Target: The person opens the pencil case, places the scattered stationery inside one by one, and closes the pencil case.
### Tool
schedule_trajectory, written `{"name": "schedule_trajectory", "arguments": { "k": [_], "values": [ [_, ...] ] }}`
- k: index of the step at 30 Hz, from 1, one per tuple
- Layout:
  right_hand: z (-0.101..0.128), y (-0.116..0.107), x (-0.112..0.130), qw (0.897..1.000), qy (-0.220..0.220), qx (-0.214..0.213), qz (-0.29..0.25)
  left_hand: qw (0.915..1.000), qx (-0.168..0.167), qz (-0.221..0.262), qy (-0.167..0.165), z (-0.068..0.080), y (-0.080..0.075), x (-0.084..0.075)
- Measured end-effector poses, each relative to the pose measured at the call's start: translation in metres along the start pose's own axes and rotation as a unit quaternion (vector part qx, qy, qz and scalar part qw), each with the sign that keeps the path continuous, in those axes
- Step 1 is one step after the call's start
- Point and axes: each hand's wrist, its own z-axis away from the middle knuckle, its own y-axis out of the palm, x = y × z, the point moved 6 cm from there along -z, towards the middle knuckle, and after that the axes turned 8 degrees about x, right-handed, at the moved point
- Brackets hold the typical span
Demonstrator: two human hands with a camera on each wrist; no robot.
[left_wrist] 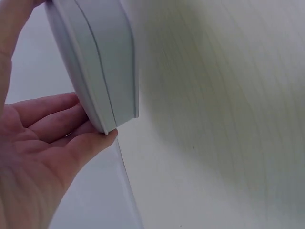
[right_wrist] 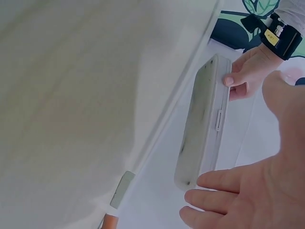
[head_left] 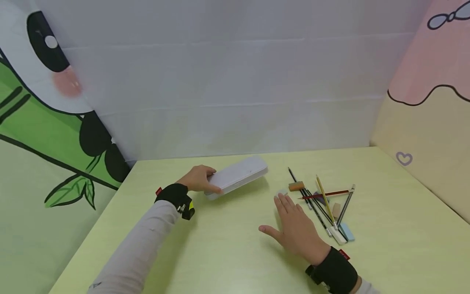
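The left hand (head_left: 197,178) covers the near end of the grey pencil case (head_left: 238,175); in the left wrist view the case runs off the top edge, its far end unseen. The right hand (head_left: 297,228) hides part of a small white eraser (head_left: 282,192) near the table's middle. Crossed pencils (head_left: 323,200) overlap, their count unclear. The right forearm is cut by the bottom edge.

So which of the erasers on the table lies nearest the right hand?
The small white eraser, just beyond the fingertips of the right hand. The brown eraser lies farther back, and the pale blue eraser sits beyond the pencils.
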Motion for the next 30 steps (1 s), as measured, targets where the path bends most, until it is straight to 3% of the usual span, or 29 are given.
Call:
{"name": "schedule_trajectory", "arguments": {
  "k": [9,18,30],
  "values": [
    [-0.010,-0.015,-0.004,1.000,-0.011,-0.014,0.001,0.9925,-0.013,0.121,0.017,0.010,0.002,-0.004],
    [-0.024,-0.039,-0.008,0.999,-0.011,-0.027,-0.033,0.9669,-0.019,0.252,0.038,0.013,0.007,-0.021],
    [-0.058,-0.078,-0.002,0.997,-0.018,-0.034,-0.067,0.9417,-0.009,0.330,0.064,0.020,0.014,-0.052]
  ]
}}
